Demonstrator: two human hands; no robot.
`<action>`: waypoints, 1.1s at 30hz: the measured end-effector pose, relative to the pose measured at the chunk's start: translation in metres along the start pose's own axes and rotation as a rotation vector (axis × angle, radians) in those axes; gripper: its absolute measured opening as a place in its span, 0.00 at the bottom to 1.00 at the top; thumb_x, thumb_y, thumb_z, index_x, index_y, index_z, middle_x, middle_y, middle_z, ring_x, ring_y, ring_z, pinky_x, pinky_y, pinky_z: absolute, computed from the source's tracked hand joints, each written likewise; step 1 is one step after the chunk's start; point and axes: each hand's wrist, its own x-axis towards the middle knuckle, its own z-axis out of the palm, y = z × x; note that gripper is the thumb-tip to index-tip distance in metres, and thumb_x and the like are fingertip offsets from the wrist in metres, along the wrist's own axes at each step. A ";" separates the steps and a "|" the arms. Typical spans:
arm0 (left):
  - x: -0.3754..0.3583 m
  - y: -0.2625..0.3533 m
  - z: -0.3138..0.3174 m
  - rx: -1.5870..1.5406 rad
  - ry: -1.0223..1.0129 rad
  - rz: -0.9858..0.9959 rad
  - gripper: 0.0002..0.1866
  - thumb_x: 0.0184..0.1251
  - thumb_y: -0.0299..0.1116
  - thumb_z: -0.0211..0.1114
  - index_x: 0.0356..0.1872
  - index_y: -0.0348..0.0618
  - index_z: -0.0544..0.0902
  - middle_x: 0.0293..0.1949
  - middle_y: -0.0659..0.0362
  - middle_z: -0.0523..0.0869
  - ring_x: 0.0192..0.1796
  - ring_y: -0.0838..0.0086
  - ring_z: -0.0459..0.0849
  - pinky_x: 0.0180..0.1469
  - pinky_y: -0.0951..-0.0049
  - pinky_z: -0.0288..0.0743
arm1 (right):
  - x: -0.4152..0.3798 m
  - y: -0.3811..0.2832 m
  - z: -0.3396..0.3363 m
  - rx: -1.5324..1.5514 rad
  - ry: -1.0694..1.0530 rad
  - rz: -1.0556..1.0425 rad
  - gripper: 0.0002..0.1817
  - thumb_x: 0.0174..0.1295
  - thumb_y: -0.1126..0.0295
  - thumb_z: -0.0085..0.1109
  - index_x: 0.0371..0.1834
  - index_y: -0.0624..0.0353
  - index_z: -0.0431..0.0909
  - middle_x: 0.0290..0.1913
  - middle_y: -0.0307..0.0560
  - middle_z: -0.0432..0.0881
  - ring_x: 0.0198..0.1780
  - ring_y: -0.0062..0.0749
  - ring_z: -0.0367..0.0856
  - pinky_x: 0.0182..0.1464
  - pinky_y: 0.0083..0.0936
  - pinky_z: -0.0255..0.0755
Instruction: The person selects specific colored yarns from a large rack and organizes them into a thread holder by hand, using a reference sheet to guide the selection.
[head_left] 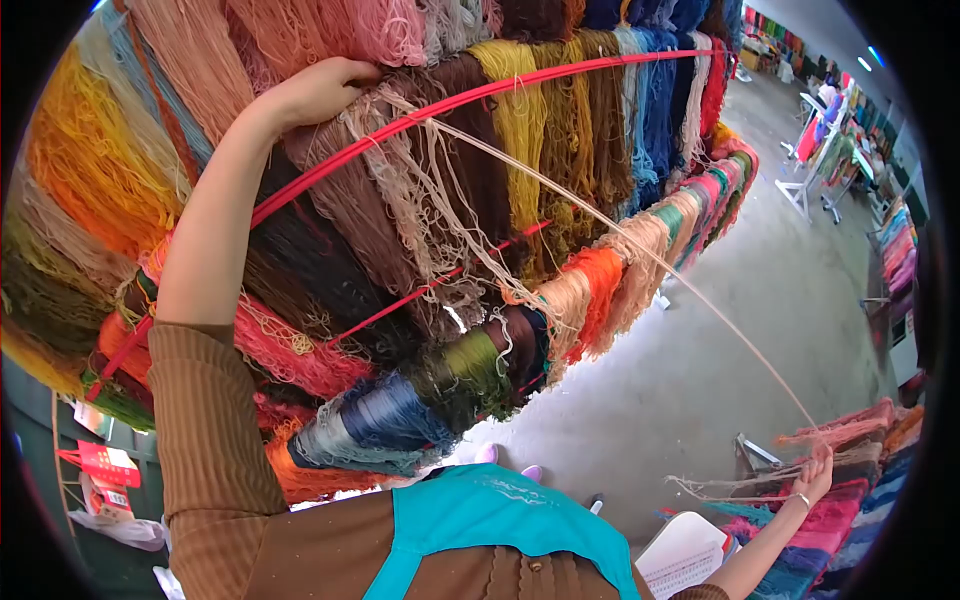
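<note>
My left hand is raised at the top of a loose beige yarn skein among the hanging skeins. Its fingers curl into the yarn and are partly hidden. From that skein a bundle of pale yarn strands runs taut, down and across to the right. My right hand is closed around the far end of these strands, low on the right, with loose ends trailing to its left. A red strap arcs in front of the skeins, and the pale strands cross near it.
Rolled skeins on a lower bar hang in front of me. More skeins lie at lower right beside a printed sheet. White racks stand farther off on the grey floor. A red packet is at lower left.
</note>
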 end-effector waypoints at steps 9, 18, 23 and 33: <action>-0.109 0.116 0.070 -0.835 0.576 -0.139 0.10 0.74 0.24 0.53 0.47 0.38 0.83 0.32 0.60 0.85 0.31 0.80 0.82 0.34 0.77 0.78 | -0.007 -0.003 0.004 0.192 -0.087 0.133 0.13 0.77 0.68 0.46 0.55 0.61 0.77 0.16 0.27 0.49 0.13 0.11 0.45 0.10 0.14 0.40; -0.038 0.079 0.212 -0.899 1.203 -0.590 0.22 0.70 0.26 0.58 0.63 0.33 0.72 0.54 0.52 0.82 0.54 0.68 0.81 0.60 0.69 0.71 | 0.022 -0.001 -0.001 0.197 -0.140 0.141 0.13 0.79 0.66 0.43 0.54 0.59 0.76 0.16 0.27 0.49 0.12 0.11 0.45 0.09 0.13 0.40; -0.015 0.093 0.194 -1.159 1.377 -0.503 0.18 0.71 0.24 0.59 0.60 0.33 0.74 0.46 0.55 0.85 0.42 0.71 0.83 0.48 0.73 0.77 | 0.022 0.003 0.001 0.192 -0.113 0.124 0.12 0.78 0.65 0.44 0.49 0.58 0.78 0.15 0.27 0.51 0.12 0.11 0.46 0.09 0.13 0.39; -0.010 0.062 0.183 -0.579 1.148 -0.538 0.16 0.76 0.33 0.49 0.54 0.34 0.77 0.45 0.35 0.83 0.51 0.39 0.79 0.52 0.54 0.72 | 0.030 0.004 0.005 0.199 -0.086 0.231 0.12 0.77 0.63 0.46 0.48 0.57 0.78 0.15 0.27 0.52 0.12 0.12 0.45 0.09 0.14 0.39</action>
